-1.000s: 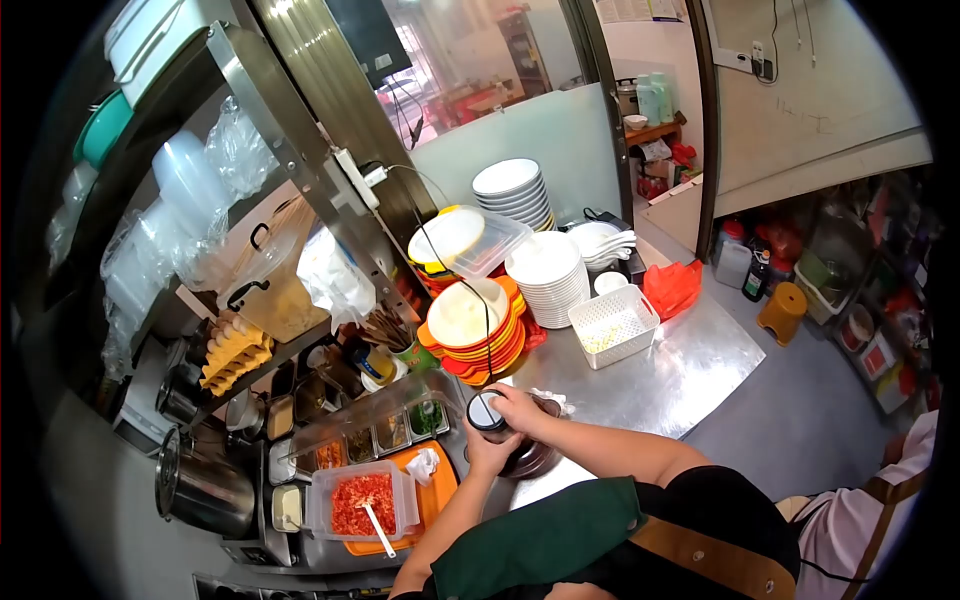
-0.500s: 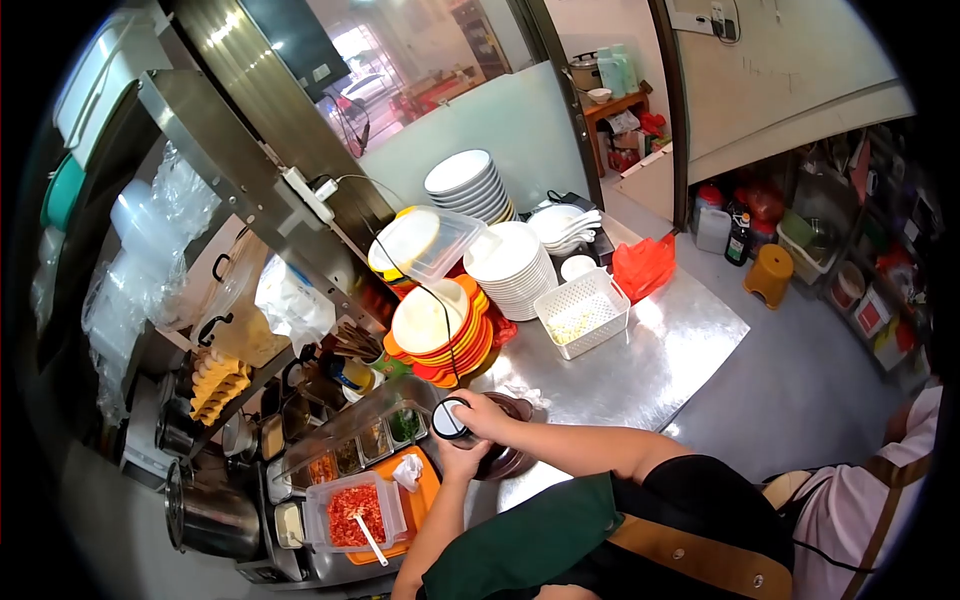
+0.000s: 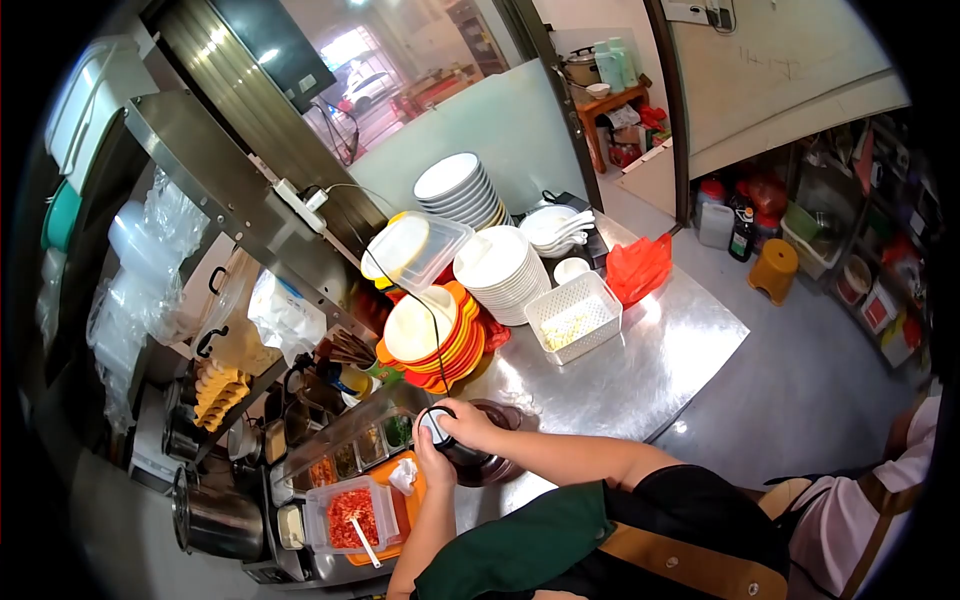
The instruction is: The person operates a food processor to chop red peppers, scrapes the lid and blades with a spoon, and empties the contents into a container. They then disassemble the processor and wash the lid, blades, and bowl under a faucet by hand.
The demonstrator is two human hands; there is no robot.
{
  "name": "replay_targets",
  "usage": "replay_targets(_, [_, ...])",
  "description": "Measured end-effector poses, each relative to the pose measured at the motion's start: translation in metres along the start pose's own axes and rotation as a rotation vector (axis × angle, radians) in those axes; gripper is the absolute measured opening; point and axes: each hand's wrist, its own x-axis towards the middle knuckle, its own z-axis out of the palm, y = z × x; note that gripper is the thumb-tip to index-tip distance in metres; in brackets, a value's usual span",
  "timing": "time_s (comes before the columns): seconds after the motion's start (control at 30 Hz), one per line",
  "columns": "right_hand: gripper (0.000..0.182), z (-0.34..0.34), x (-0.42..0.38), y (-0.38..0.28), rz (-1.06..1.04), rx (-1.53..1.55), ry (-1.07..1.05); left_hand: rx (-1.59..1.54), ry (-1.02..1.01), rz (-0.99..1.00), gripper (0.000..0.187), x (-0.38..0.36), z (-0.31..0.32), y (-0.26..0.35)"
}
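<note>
A round device with a white top and black rim (image 3: 436,427) sits over a dark reddish-brown transparent bowl (image 3: 497,468) near the lower middle, and a black cord runs up from it. My right hand (image 3: 468,425) is wrapped round the device's right side, its fingers by the white top. My left hand (image 3: 433,458) grips the left side of the same device. Left of my hands, a clear tub of chopped red food (image 3: 345,518) with a white spoon (image 3: 366,543) stands by an orange tray (image 3: 413,505).
Behind my hands stand stacked orange and yellow bowls (image 3: 433,335), white plates (image 3: 503,275) and a white basket (image 3: 573,318). A red bag (image 3: 639,270) lies at the counter's (image 3: 690,340) back edge. Pots (image 3: 215,515) stand at left; another person's sleeve (image 3: 835,525) shows at lower right.
The view has shifted slightly. Both hands and the device sit a little farther left in the frame, and more of the dark bowl shows beside them. Both hands still hold the device.
</note>
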Motion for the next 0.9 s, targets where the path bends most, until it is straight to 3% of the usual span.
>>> replay_targets(0.17, [0.040,-0.001,0.000,-0.002,0.020,-0.017,-0.002,0.044,0.020,0.107,0.043,0.000,0.005,0.003])
replay_targets(0.23, [0.040,-0.001,0.001,-0.001,0.019,-0.021,-0.002,-0.149,-0.034,-0.098,0.043,0.006,-0.001,0.007])
replay_targets(0.37, [0.038,0.000,0.000,-0.003,0.018,-0.042,0.002,-0.094,-0.044,-0.145,0.042,0.004,0.007,0.017])
replay_targets(0.43, [0.037,0.000,0.000,-0.004,0.036,-0.043,-0.010,-0.036,-0.002,-0.045,0.042,0.001,0.010,0.015])
replay_targets(0.9, [0.035,0.001,0.000,-0.002,0.031,-0.040,0.019,-0.045,-0.025,0.086,0.045,0.002,-0.008,-0.016])
